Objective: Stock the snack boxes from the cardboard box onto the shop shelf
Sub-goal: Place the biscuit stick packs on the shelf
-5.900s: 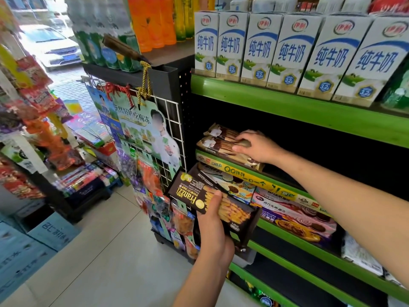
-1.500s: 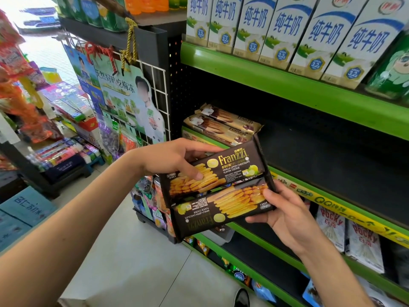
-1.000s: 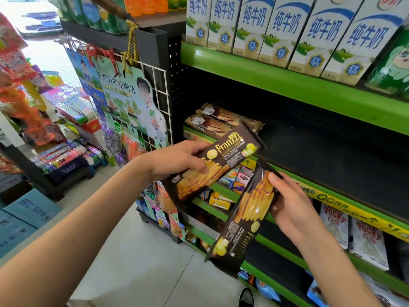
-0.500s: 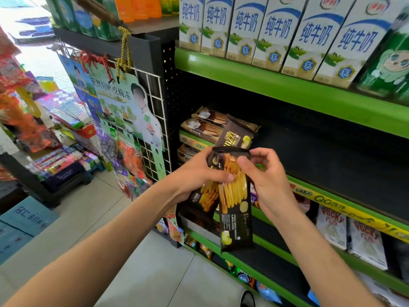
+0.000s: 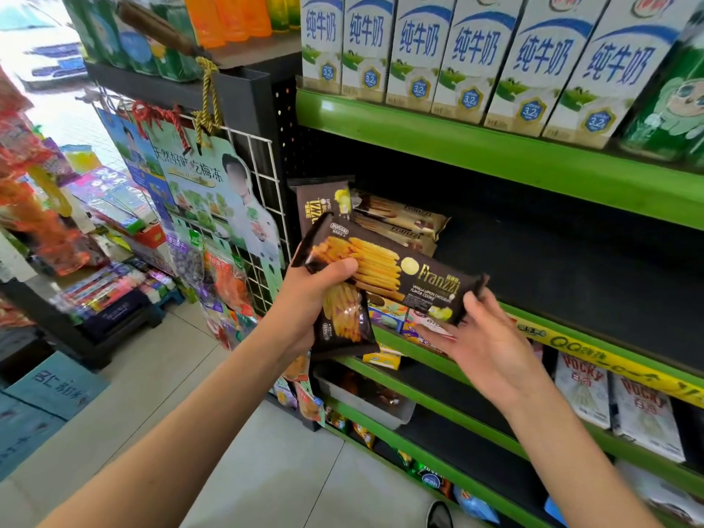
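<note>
Holding two dark Franzzi snack boxes in front of the shop shelf, both hands at mid frame. Left hand: fingers curled round an upright box, thumb pressed over the near end of a second box. That second box lies roughly level, tilted slightly down to the right, printed face up, crossing over the top of the upright box. Right hand: palm up, fingers loosely spread, fingertips touching the far end and underside of the level box; grip not closed round it.

Behind the level box, on the black shelf board: a stack of brown stocked boxes lying flat at the shelf's left end. Whether the dark pack standing just left of that stack is the top of the held upright box, cannot tell.

Below the level box: lower shelf tiers with mixed snack packs, Pocky boxes to the right.

Above the level box: row of milk cartons on the top green shelf.

Left of the shelf: wire rack with hanging cards.
</note>
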Demonstrator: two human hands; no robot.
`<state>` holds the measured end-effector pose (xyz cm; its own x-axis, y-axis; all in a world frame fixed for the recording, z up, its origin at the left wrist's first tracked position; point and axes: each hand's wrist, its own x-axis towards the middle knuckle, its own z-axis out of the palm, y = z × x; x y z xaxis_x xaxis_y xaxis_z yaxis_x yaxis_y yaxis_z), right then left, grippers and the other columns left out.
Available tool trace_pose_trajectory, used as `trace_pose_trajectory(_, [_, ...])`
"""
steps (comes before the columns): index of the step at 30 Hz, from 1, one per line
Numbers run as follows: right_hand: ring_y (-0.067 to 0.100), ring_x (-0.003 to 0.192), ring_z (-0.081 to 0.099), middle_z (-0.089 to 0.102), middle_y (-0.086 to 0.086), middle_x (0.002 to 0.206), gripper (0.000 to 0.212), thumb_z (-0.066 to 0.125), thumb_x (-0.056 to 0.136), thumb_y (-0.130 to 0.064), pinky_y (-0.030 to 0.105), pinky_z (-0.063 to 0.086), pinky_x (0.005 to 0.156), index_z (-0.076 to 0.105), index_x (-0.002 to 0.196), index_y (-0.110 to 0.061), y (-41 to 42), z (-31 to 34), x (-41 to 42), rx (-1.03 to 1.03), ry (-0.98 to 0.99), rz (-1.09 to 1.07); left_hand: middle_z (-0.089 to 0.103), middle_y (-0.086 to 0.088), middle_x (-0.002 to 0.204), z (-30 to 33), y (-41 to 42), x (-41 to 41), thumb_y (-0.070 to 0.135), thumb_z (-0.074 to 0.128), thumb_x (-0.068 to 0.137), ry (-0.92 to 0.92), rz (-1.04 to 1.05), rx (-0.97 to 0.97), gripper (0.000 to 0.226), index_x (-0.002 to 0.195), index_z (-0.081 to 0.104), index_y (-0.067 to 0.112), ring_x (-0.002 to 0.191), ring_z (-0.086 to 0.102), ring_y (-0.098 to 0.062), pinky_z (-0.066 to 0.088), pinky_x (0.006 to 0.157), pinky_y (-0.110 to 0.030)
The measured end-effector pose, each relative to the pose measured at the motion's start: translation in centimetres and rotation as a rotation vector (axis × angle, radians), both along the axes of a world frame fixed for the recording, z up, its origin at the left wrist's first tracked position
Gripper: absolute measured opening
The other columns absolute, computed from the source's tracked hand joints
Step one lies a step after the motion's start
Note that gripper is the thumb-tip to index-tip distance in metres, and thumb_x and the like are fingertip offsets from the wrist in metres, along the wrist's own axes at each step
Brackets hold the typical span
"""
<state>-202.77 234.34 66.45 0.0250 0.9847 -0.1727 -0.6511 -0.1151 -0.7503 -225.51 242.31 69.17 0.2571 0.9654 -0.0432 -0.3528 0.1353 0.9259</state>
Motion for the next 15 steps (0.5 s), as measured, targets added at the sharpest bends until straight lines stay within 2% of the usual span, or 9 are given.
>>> trace_pose_trajectory(2, [0.031, 0.113, 0.065, 0.066, 0.01, 0.125, 0.028, 0.066, 0.086, -0.02, 0.041, 0.057, 0.081, 0.07, 0.113, -0.027, 0.1, 0.5, -0.8, 0.031, 0.035, -0.025, 0.074, -0.011, 0.106, -0.3, -0.2, 0.1, 0.023, 0.074, 0.073, 0.001, -0.069, -0.03, 0.022, 0.095, 0.075, 0.021, 0.102, 0.069, -0.032, 0.058, 0.085, -0.044])
trace_pose_trajectory(4, [0.023, 0.102, 0.07, 0.069, 0.007, 0.118, 0.034, 0.071, 0.08, -0.016, 0.032, 0.058, 0.072, 0.071, 0.112, -0.027, 0.1, 1.0, -1.1, 0.051, -0.005, -0.09, 0.073, -0.007, 0.109, -0.4, 0.0, -0.3, 0.03, 0.079, 0.069, 0.071, -0.171, -0.009, 0.033, 0.102, 0.073, 0.025, 0.104, 0.069, -0.028, 0.058, 0.086, -0.041])
trace_pose_trajectory(5, [0.02, 0.097, 0.071, 0.07, 0.006, 0.115, 0.034, 0.071, 0.078, -0.016, 0.03, 0.057, 0.069, 0.072, 0.111, -0.027, 0.1, 1.3, -1.1, 0.058, -0.032, -0.131, 0.073, -0.002, 0.112, -0.2, 0.2, -0.9, 0.035, 0.081, 0.067, 0.161, -0.255, 0.053, 0.04, 0.106, 0.071, 0.03, 0.106, 0.068, -0.023, 0.057, 0.089, -0.038])
trace_pose_trajectory(7, [0.017, 0.093, 0.07, 0.072, 0.005, 0.109, 0.027, 0.069, 0.08, -0.018, 0.028, 0.056, 0.068, 0.074, 0.106, -0.026, 0.3, 2.0, -0.5, 0.064, -0.074, -0.192, 0.069, 0.009, 0.117, 0.2, 1.0, -2.4, 0.036, 0.082, 0.071, 0.477, -0.463, 0.254, 0.051, 0.118, 0.063, 0.032, 0.109, 0.065, -0.009, 0.052, 0.095, -0.03])
trace_pose_trajectory(9, [0.016, 0.092, 0.07, 0.072, 0.005, 0.102, 0.023, 0.068, 0.081, -0.024, 0.031, 0.057, 0.072, 0.074, 0.102, -0.022, 0.5, 2.5, 0.3, 0.05, -0.12, -0.214, 0.068, 0.009, 0.112, 0.5, 2.0, -3.7, 0.017, 0.076, 0.082, 0.734, -0.595, 0.391, 0.045, 0.12, 0.056, 0.027, 0.104, 0.065, -0.007, 0.05, 0.089, -0.024])
trace_pose_trajectory(10, [0.016, 0.09, 0.07, 0.073, 0.004, 0.098, 0.024, 0.068, 0.08, -0.026, 0.031, 0.058, 0.07, 0.073, 0.102, -0.02, 0.5, 2.7, 0.6, 0.039, -0.156, -0.209, 0.069, 0.004, 0.109, 0.5, 2.6, -4.2, 0.01, 0.073, 0.084, 0.787, -0.597, 0.363, 0.042, 0.119, 0.056, 0.024, 0.101, 0.066, -0.012, 0.051, 0.086, -0.028])
trace_pose_trajectory(12, [0.014, 0.081, 0.07, 0.073, 0.003, 0.089, 0.027, 0.072, 0.075, -0.031, 0.025, 0.055, 0.057, 0.072, 0.1, -0.02, 0.4, 3.0, 0.5, 0.019, -0.273, -0.159, 0.071, -0.003, 0.108, 0.7, 3.4, -5.1, 0.011, 0.071, 0.086, 0.749, -0.567, 0.221, 0.04, 0.122, 0.055, 0.022, 0.1, 0.068, -0.022, 0.054, 0.086, -0.037])
trace_pose_trajectory(15, [0.01, 0.075, 0.066, 0.072, 0.002, 0.086, 0.029, 0.076, 0.069, -0.041, 0.019, 0.046, 0.048, 0.073, 0.094, -0.027, 0.2, 2.6, -0.7, 0.014, -0.475, -0.037, 0.072, 0.001, 0.109, 1.0, 3.6, -5.1, 0.026, 0.068, 0.085, 0.52, -0.567, 0.07, 0.044, 0.126, 0.054, 0.026, 0.097, 0.07, -0.017, 0.054, 0.079, -0.029])
